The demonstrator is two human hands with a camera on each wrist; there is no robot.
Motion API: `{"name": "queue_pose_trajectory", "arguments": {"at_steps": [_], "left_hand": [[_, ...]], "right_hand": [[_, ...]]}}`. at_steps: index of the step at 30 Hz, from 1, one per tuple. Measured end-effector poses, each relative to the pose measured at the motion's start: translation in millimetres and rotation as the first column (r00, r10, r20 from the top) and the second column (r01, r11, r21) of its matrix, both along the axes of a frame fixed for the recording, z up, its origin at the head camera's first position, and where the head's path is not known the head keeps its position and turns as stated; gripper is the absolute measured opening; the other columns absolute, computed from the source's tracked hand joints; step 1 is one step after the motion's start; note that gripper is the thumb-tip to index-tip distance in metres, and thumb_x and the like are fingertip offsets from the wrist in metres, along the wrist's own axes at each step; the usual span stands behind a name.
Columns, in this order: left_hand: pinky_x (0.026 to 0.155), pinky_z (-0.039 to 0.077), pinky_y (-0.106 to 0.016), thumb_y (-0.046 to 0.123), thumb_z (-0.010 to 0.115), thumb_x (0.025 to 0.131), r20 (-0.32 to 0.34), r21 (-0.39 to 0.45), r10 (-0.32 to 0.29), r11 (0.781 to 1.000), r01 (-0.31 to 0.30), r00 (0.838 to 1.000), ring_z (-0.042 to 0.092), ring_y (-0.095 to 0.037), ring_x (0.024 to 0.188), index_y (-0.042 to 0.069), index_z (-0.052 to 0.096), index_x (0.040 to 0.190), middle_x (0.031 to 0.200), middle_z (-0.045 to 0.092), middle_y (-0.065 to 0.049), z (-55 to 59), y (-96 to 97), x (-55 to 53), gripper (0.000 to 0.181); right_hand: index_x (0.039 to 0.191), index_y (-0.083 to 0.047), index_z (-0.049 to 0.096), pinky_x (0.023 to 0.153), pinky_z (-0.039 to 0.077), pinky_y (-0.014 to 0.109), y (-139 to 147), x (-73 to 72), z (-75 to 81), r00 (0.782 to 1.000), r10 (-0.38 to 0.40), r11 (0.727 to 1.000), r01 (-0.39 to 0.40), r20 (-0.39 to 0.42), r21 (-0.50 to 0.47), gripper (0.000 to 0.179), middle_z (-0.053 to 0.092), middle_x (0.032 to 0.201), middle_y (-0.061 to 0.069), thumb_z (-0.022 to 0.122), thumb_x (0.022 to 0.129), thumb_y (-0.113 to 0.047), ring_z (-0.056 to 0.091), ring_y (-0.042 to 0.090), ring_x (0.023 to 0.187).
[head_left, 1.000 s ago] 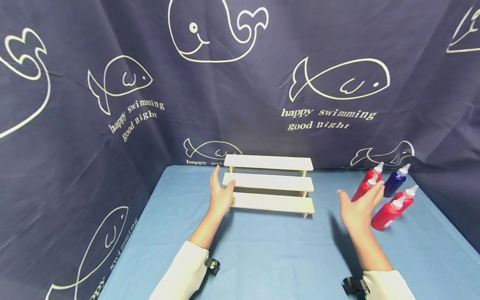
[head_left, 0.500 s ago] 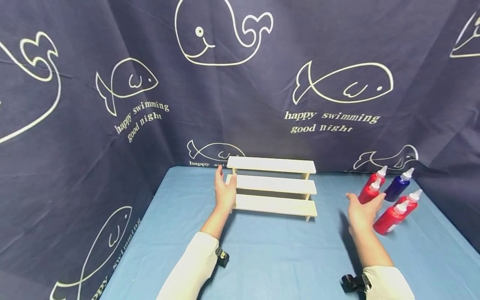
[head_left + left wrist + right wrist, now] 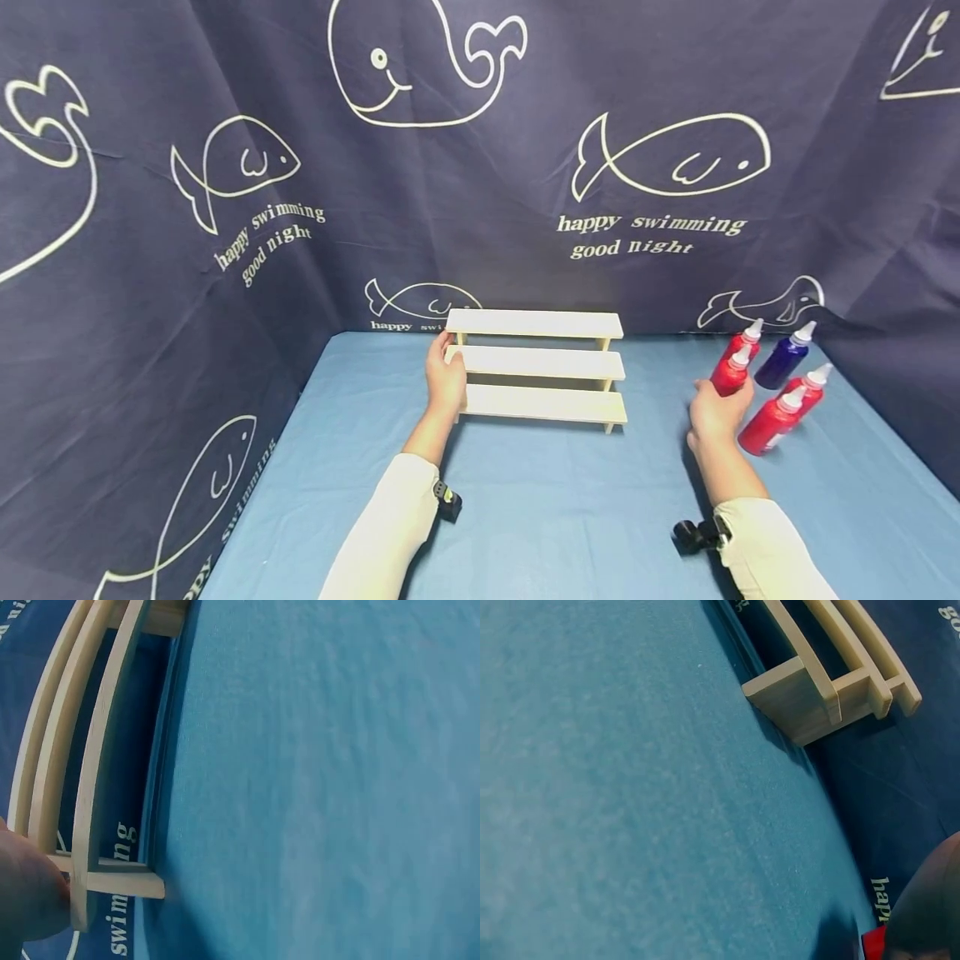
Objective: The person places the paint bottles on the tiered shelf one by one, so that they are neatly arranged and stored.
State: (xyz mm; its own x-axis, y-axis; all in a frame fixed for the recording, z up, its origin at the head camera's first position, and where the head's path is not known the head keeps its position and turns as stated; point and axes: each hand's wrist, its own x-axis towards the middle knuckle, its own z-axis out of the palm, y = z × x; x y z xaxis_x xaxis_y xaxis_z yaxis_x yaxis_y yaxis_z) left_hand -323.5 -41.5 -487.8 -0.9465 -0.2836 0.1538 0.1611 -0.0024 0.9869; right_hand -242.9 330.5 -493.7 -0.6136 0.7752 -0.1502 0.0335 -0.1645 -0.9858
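A pale wooden three-tier display shelf (image 3: 540, 362) stands on the blue cloth near the back wall. My left hand (image 3: 446, 383) holds its left end, the thumb against the tiers; in the left wrist view that thumb (image 3: 30, 889) lies by the board ends. At the right, my right hand (image 3: 716, 412) grips a red squeeze bottle (image 3: 731, 375) with a white nozzle, hiding its lower part. Only a red bit of a bottle (image 3: 872, 943) shows beside that hand in the right wrist view.
Behind the gripped bottle stands another red bottle (image 3: 744, 338), with a blue bottle (image 3: 782, 362) to its right. Nearer, two more, a red bottle (image 3: 768, 427) and a red bottle (image 3: 808, 392), stand close together. Dark fish-print curtains (image 3: 480, 208) border the blue cloth (image 3: 547, 517).
My left hand has come in against the shelf's left end. My right hand has moved to the front red bottle and its fingers have curled round it. The view has shifted slightly.
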Motion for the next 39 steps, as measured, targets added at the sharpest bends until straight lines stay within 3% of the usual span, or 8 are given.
{"name": "queue_pose_trajectory", "arguments": {"at_steps": [3,5,7,12,17,25,33,39], "left_hand": [[0.105,0.053,-0.033,-0.009,0.048,0.093,0.033,0.139,0.007,0.990,-0.012,0.999,0.055,-0.036,0.137,-0.006,0.050,0.149,0.150,0.057,-0.026,-2.2,-1.2,-2.5,0.056],[0.080,0.049,-0.024,-0.011,0.047,0.089,0.048,0.232,0.011,0.973,-0.022,0.999,0.058,-0.030,0.124,-0.005,0.053,0.147,0.147,0.060,-0.025,-3.2,-0.7,-3.7,0.059],[0.072,0.040,-0.021,-0.012,0.047,0.086,0.053,0.293,0.013,0.956,-0.028,0.998,0.057,-0.026,0.119,-0.005,0.055,0.146,0.145,0.061,-0.025,-4.1,0.7,-4.1,0.061],[0.078,0.039,-0.018,-0.012,0.045,0.085,0.045,0.346,0.017,0.938,-0.032,0.999,0.058,-0.019,0.115,-0.005,0.058,0.143,0.143,0.062,-0.025,-10.3,2.7,-7.7,0.060],[0.057,0.027,-0.021,-0.010,0.044,0.085,0.027,0.412,-0.010,0.911,-0.002,1.000,0.050,-0.014,0.091,-0.002,0.059,0.143,0.145,0.061,-0.022,-11.9,-1.3,-8.0,0.060],[0.090,0.040,-0.027,-0.014,0.043,0.083,-0.025,0.389,0.014,0.921,-0.004,1.000,0.054,-0.027,0.131,-0.013,0.058,0.135,0.144,0.059,-0.029,-12.3,-4.7,-8.9,0.054],[0.079,0.043,-0.026,-0.014,0.045,0.082,-0.052,0.359,0.033,0.933,-0.012,0.998,0.055,-0.023,0.119,-0.015,0.062,0.126,0.137,0.062,-0.027,-12.5,-2.6,-13.6,0.047],[0.062,0.044,-0.024,-0.013,0.046,0.082,-0.050,0.340,0.006,0.940,0.011,0.999,0.059,-0.021,0.091,-0.014,0.065,0.121,0.116,0.066,-0.024,-10.0,-0.5,-17.6,0.043]], "right_hand": [[0.165,-0.017,0.023,0.122,0.027,0.021,-1.2,-3.7,-3.3,0.999,-0.025,1.000,0.025,0.023,-0.005,0.074,0.045,0.154,-0.003,0.054,0.099,-0.009,0.039,0.012,0.141],[0.165,-0.017,0.025,0.123,0.028,0.021,-0.8,-4.3,-6.3,0.999,-0.039,0.999,0.039,0.038,-0.007,0.071,0.046,0.152,-0.005,0.055,0.101,-0.013,0.040,0.012,0.141],[0.164,-0.017,0.026,0.123,0.029,0.021,0.1,-3.8,-9.1,0.997,-0.050,0.999,0.050,0.051,-0.006,0.067,0.047,0.153,-0.005,0.056,0.103,-0.017,0.041,0.012,0.143],[0.161,-0.017,0.032,0.123,0.031,0.020,2.0,-3.2,-13.2,0.997,-0.059,0.998,0.059,0.041,-0.007,0.059,0.050,0.149,-0.007,0.055,0.106,-0.017,0.043,0.010,0.143],[0.159,-0.010,0.035,0.121,0.033,0.021,-3.9,-7.1,-11.7,0.999,-0.035,0.999,0.035,-0.011,0.005,0.057,0.050,0.140,-0.010,0.053,0.105,-0.010,0.045,0.008,0.135],[0.160,-0.009,0.038,0.126,0.034,0.029,-19.2,-8.1,-7.3,0.998,0.063,0.997,-0.064,0.027,0.046,0.056,0.048,0.154,0.005,0.054,0.108,-0.022,0.045,0.015,0.142],[0.111,-0.024,0.062,0.087,0.045,0.014,-27.4,-4.7,9.4,0.986,0.134,0.990,-0.137,-0.103,-0.018,0.008,0.061,0.102,-0.015,0.064,0.103,-0.022,0.055,0.002,0.098],[0.111,-0.022,0.064,0.073,0.047,0.013,-35.2,-1.3,23.2,0.970,0.175,0.982,-0.184,-0.168,-0.040,0.012,0.066,0.097,-0.016,0.068,0.101,-0.018,0.057,0.004,0.093]]}}
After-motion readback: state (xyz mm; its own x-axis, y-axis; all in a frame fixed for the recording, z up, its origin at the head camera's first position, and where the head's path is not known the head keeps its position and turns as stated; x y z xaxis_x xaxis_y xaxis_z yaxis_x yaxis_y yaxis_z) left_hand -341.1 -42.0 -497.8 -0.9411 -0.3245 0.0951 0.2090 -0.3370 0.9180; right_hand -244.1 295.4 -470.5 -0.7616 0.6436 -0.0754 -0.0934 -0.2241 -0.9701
